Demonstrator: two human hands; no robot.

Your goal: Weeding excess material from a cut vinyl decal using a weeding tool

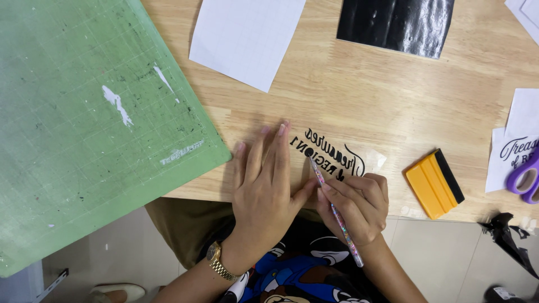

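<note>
A large green cutting mat, gridded and scuffed with white marks, covers the left part of the light wooden worktop and overhangs its near edge. A white paper sheet lies at top centre. A glossy black vinyl sheet lies to its right. A yellow plastic squeegee with a black edge lies near the right. Purple-handled scissors rest on white lettered sheets at the right edge. Black vinyl scraps hang below the worktop edge.

Left hand flat, fingers extended; right hand curled in pen grip.
</note>
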